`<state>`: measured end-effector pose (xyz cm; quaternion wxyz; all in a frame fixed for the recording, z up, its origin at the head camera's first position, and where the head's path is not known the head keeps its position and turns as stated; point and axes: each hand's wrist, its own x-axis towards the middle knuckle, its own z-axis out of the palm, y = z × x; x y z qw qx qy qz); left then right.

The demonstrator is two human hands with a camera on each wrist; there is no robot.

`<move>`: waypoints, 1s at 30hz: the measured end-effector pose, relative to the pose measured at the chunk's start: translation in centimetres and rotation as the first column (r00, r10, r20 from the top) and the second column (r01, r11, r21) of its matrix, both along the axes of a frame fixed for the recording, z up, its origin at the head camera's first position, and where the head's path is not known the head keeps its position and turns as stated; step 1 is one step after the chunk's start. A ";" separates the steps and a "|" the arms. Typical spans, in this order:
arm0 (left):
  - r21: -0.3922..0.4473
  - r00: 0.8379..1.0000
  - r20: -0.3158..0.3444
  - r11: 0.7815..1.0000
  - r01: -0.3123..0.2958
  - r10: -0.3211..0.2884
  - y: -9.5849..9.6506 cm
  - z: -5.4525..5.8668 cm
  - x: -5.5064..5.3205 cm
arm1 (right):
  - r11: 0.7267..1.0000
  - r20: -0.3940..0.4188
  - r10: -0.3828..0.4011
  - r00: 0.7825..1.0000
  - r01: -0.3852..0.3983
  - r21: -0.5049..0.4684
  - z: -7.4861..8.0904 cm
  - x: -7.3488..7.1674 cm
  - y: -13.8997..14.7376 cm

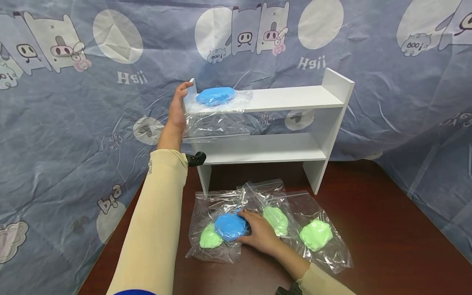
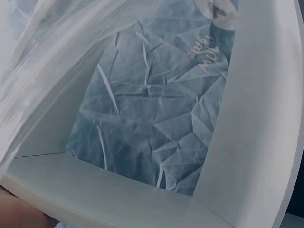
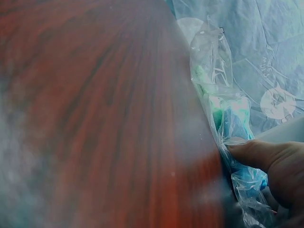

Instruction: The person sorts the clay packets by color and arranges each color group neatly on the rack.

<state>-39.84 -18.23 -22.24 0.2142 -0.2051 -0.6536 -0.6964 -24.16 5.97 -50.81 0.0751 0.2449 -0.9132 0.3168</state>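
Observation:
At the left end of a white two-tier shelf (image 1: pixel 291 98), my left hand (image 1: pixel 178 112) grips the side panel, fingertips bent over its top edge. Beside it on the upper tier, a clear zip bag with a blue clay-like lump (image 1: pixel 216 96) lies with its empty part hanging over the front. My right hand (image 1: pixel 259 233) pinches a second bagged blue lump (image 1: pixel 229 226) between thumb and fingers, low over the table. That lump overlaps a bagged light green lump (image 1: pixel 210 238). In the right wrist view, the thumb (image 3: pixel 254 154) presses the clear plastic.
Two more bagged green lumps, one behind my right hand (image 1: pixel 276 220) and one to its right (image 1: pixel 316 234), lie on the dark wooden table (image 1: pixel 387 229). The shelf's lower tier (image 1: pixel 262 148) sits above them. A printed blue cloth (image 1: pixel 387 90) hangs behind.

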 end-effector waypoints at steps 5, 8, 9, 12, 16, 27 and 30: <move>0.027 1.000 -0.013 0.999 0.023 -0.022 0.2 0.0 -0.1 | 0.999 0.000 0.013 1.000 -0.013 -0.039 0.1 0.2 0.2; 0.038 0.999 -0.009 0.999 0.033 -0.032 0.3 0.0 -0.2 | 0.998 -0.001 0.021 1.000 -0.021 -0.064 0.2 0.3 0.4; 0.036 0.999 -0.006 0.999 0.032 -0.031 0.3 0.0 -0.2 | 0.997 -0.005 0.025 1.000 -0.025 -0.069 0.2 0.4 0.5; 0.018 1.000 0.002 1.000 0.019 -0.019 0.2 0.0 -0.2 | 0.993 -0.032 0.054 0.998 -0.057 -0.100 0.3 0.5 0.7; 0.013 1.000 -0.001 1.000 0.014 -0.014 0.1 0.0 -0.1 | 0.983 -0.086 0.107 0.991 -0.118 -0.142 0.5 0.5 0.9; 0.017 1.000 -0.010 1.000 0.021 -0.021 0.0 -0.1 -0.2 | 0.961 -0.157 0.144 0.977 -0.176 -0.211 1.2 0.8 1.4; 0.018 1.000 -0.011 1.000 0.022 -0.022 0.0 -0.1 -0.2 | 0.956 -0.155 0.151 0.976 -0.184 -0.227 1.3 0.9 1.6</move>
